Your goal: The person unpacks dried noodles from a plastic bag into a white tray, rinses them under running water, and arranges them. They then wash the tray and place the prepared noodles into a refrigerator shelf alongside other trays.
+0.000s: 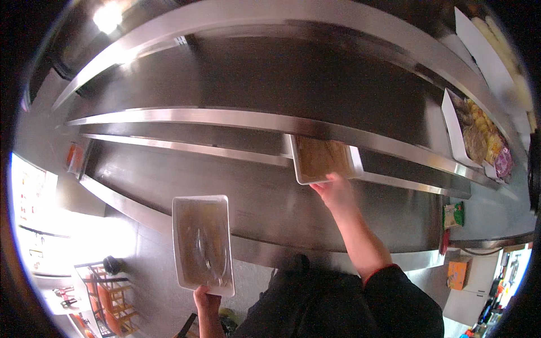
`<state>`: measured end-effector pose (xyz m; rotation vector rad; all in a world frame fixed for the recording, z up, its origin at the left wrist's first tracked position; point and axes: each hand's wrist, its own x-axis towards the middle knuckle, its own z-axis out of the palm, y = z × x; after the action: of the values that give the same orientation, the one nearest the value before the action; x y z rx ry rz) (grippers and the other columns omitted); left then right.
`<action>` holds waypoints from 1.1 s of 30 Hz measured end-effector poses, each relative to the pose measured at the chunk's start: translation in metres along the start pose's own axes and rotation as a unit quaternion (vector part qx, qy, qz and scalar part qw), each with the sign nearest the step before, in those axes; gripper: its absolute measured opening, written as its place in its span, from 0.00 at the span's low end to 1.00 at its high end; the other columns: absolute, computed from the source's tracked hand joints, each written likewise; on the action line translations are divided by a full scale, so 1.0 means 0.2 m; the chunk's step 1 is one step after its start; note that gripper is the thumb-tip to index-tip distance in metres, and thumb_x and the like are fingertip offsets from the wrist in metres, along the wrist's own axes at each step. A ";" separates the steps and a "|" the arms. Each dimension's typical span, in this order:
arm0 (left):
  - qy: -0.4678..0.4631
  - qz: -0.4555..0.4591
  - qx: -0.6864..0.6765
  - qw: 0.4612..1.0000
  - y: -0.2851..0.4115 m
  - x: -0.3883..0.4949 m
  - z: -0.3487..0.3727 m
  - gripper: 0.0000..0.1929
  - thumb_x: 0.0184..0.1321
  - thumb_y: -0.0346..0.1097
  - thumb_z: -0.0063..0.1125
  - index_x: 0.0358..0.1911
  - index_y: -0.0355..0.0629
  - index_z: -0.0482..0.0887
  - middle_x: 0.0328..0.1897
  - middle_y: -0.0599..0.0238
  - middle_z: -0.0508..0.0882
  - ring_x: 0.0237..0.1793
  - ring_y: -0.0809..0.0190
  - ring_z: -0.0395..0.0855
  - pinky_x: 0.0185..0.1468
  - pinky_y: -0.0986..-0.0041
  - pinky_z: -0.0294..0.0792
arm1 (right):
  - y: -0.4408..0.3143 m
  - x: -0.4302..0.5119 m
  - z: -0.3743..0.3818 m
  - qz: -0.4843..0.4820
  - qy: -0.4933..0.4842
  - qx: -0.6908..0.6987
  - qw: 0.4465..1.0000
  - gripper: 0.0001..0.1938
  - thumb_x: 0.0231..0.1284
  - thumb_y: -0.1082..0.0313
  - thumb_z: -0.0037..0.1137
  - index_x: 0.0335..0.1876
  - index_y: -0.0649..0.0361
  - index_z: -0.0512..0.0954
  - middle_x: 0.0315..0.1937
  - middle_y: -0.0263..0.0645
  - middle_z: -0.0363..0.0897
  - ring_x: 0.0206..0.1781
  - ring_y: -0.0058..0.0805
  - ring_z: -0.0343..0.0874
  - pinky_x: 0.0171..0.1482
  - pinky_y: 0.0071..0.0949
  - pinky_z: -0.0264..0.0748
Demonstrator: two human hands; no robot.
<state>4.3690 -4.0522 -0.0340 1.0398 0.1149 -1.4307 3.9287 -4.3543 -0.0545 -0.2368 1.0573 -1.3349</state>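
Note:
My left hand (207, 299) grips the near short edge of a rectangular white-rimmed tray (175, 236). Its inside looks grey-brown and shiny, and whether that is contents or a bare base I cannot tell. This tray is out past the front edge of a stainless steel counter (262, 198). Farther off to the right, my right hand (340, 196) holds the near rim of a second white tray (323, 158) with a brown inside. The far end of that tray is hidden behind the front edge of a steel shelf (236, 118).
Another steel ledge (296, 10) runs above. White boxes of food, one near box (456, 139) among them, stand at the right. A green packet (453, 215) lies at the counter's right end. Orange-seated chairs (105, 302) are at lower left, an orange box (458, 273) at lower right.

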 end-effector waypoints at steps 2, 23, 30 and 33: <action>-0.026 0.005 0.003 1.000 -0.04 0.07 0.02 0.40 0.39 0.28 0.53 0.66 0.36 0.68 0.60 0.51 0.79 0.61 0.41 0.78 0.66 0.43 0.72 | 0.02 0.02 0.06 0.012 0.022 0.052 0.998 0.15 0.65 0.76 0.47 0.57 0.67 0.70 0.53 0.53 0.77 0.50 0.48 0.83 0.52 0.51 0.86; -0.022 -0.014 0.197 0.980 -0.27 0.13 0.11 0.37 0.44 0.25 0.52 0.66 0.34 0.67 0.59 0.51 0.79 0.59 0.44 0.80 0.66 0.45 0.73 | -0.08 0.12 0.42 0.244 0.074 0.117 0.960 0.16 0.70 0.62 0.48 0.23 0.51 0.63 0.16 0.25 0.56 0.19 0.18 0.55 0.23 0.22 0.55; -0.015 -0.029 0.065 0.997 -0.40 -0.01 0.06 0.36 0.45 0.24 0.50 0.66 0.34 0.68 0.60 0.51 0.79 0.59 0.44 0.80 0.65 0.45 0.73 | -0.05 0.20 0.41 0.243 0.038 0.162 0.956 0.17 0.73 0.63 0.46 0.24 0.51 0.61 0.16 0.25 0.59 0.18 0.16 0.56 0.22 0.20 0.57; -0.011 -0.022 0.063 0.998 -0.46 -0.09 0.01 0.37 0.45 0.24 0.49 0.67 0.34 0.67 0.60 0.51 0.78 0.60 0.42 0.79 0.65 0.44 0.73 | -0.04 0.22 0.42 0.239 0.037 0.175 0.954 0.16 0.73 0.64 0.46 0.24 0.51 0.61 0.17 0.26 0.59 0.18 0.17 0.56 0.22 0.21 0.57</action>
<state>4.2870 -4.0210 -0.0686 1.1310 0.0317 -1.5032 3.9786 -4.4299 -0.0245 0.3226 0.8495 -1.0667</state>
